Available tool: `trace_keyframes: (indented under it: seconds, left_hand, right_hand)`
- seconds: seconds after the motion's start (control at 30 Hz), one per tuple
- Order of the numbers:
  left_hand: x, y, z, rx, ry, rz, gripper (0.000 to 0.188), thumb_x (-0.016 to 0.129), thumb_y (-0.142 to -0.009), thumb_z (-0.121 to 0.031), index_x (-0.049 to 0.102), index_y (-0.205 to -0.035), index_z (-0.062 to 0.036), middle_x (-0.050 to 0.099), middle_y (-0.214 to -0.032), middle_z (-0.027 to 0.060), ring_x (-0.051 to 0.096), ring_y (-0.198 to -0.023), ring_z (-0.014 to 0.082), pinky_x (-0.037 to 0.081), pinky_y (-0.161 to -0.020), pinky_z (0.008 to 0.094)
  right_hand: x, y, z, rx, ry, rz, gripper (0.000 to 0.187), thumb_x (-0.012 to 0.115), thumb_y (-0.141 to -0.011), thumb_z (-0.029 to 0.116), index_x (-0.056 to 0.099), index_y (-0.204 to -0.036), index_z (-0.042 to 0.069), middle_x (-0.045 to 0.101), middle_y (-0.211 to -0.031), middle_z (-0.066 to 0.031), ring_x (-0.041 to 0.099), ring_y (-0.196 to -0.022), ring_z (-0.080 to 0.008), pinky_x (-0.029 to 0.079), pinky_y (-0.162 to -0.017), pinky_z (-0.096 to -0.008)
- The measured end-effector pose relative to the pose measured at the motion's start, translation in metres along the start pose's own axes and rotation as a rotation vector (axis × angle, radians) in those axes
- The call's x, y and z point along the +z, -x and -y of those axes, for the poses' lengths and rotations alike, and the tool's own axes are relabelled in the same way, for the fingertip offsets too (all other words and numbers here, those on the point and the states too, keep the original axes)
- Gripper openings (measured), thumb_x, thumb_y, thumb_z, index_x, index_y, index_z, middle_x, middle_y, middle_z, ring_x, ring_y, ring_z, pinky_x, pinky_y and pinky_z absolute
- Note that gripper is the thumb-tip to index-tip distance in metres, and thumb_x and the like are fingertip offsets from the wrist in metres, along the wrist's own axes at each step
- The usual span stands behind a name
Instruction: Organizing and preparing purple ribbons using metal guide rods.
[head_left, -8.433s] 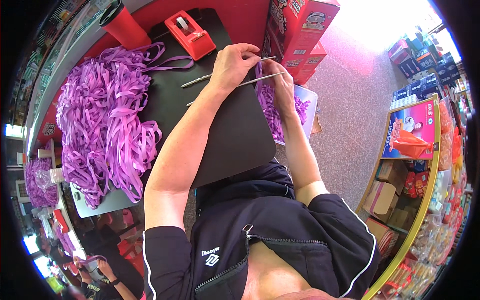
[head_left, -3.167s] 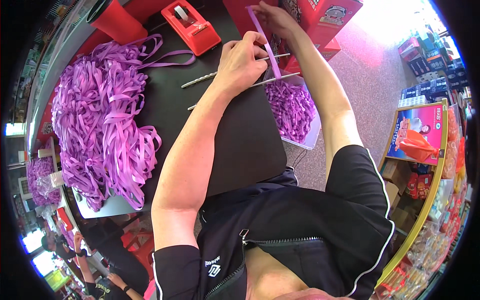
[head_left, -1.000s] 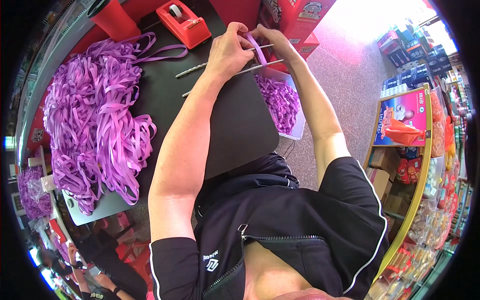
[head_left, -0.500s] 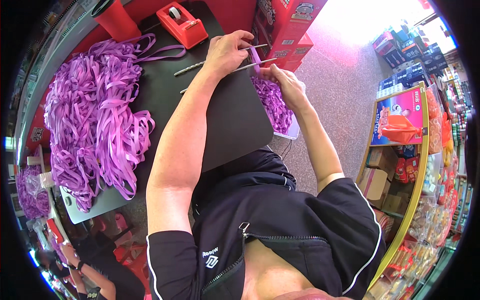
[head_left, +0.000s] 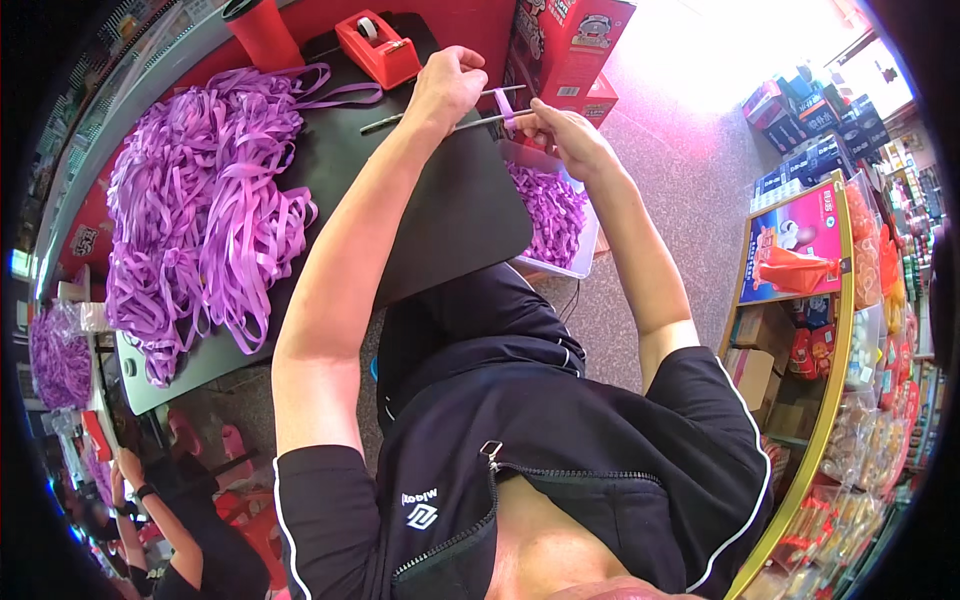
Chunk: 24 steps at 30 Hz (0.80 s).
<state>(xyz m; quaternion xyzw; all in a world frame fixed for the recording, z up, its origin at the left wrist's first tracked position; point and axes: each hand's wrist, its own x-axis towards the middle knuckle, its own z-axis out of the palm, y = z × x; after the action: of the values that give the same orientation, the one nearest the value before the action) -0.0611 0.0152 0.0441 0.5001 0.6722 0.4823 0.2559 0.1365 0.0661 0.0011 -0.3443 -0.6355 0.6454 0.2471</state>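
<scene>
Two thin metal rods (head_left: pixel 487 121) stick out past the table's right edge, side by side, with a short band of purple ribbon (head_left: pixel 504 106) spanning both near their tips. My right hand (head_left: pixel 572 138) is closed at the rod tips, thumb and forefinger pinching at the ribbon's lower end. My left hand (head_left: pixel 447 88) is over the rods farther back, its fingers curled together; whatever they hold is hidden. Below my right hand, a whitish plastic bin (head_left: pixel 586 247) holds many small purple ribbon pieces (head_left: pixel 550 205). A big heap of long purple ribbons (head_left: pixel 205 215) covers the table's left side.
A red tape dispenser (head_left: pixel 380 50) and a red cup-shaped container (head_left: pixel 265 38) stand at the black table's (head_left: pixel 440 225) far edge. Red boxes (head_left: pixel 570 50) stand beyond the bin. Shelves (head_left: pixel 840 350) line the right; another person's arm (head_left: pixel 165 520) shows at lower left.
My left hand has lifted slightly off to the far side. My right hand has moved up to the rod tips, where the ribbon now appears as a short band. The view has shifted a little.
</scene>
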Motion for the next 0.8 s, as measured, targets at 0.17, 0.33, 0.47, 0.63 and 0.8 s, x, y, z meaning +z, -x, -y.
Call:
trace_keyframes:
  seconds: [0.17,0.33,0.47,0.63,0.8]
  left_hand:
    - [0.005,0.058,-0.036,-0.432,0.570,0.274,0.052,0.061,-0.090,-0.028,0.041,-0.129,-0.0012,0.052,-0.118,0.0228,0.055,-0.105,0.0307,0.048,-0.091,0.0470]
    - [0.032,0.068,-0.031,-0.511,1.312,0.373,0.092,0.054,-0.083,-0.064,0.021,-0.143,-0.0031,0.034,-0.135,0.0279,0.047,-0.110,0.0309,0.033,-0.101,0.0530]
    - [0.048,0.071,-0.039,-0.463,1.478,0.130,0.099,0.047,-0.084,-0.069,-0.006,-0.150,-0.0156,0.016,-0.149,0.0194,0.045,-0.117,0.0310,0.035,-0.097,0.0480]
    - [0.048,0.074,-0.025,-0.304,1.543,0.133,0.101,0.046,-0.084,-0.070,-0.011,-0.150,-0.0179,-0.008,-0.156,0.0151,0.001,-0.144,0.0318,0.002,-0.114,0.0462]
    - [0.049,0.070,-0.017,-0.234,1.525,0.141,0.103,0.043,-0.082,-0.074,-0.008,-0.151,-0.0166,-0.012,-0.156,0.0154,-0.013,-0.143,0.0302,-0.010,-0.112,0.0438]
  right_hand:
    - [-0.001,-0.002,-0.003,0.077,-0.071,-0.026,0.045,0.049,-0.095,0.044,0.073,-0.098,0.006,0.057,-0.076,0.0053,0.042,-0.068,-0.0059,0.033,-0.063,-0.0208]
    - [0.007,-0.004,-0.002,0.119,-0.164,-0.026,0.045,0.051,-0.094,0.045,0.073,-0.097,0.007,0.055,-0.071,0.0072,0.042,-0.066,-0.0050,0.032,-0.061,-0.0212]
    - [0.013,0.005,-0.001,0.096,-0.181,-0.096,0.044,0.047,-0.097,0.041,0.073,-0.098,0.004,0.052,-0.069,0.0067,0.043,-0.066,-0.0052,0.034,-0.062,-0.0212]
    - [0.002,0.021,-0.013,0.063,-0.305,-0.049,0.036,0.049,-0.097,0.032,0.068,-0.111,0.004,0.059,-0.083,0.0033,0.046,-0.071,-0.0065,0.037,-0.065,-0.0225]
    - [0.023,0.020,0.041,-0.456,0.176,-0.342,0.031,0.053,-0.094,0.025,0.069,-0.107,0.003,0.063,-0.088,-0.0014,0.052,-0.077,-0.0095,0.041,-0.071,-0.0239]
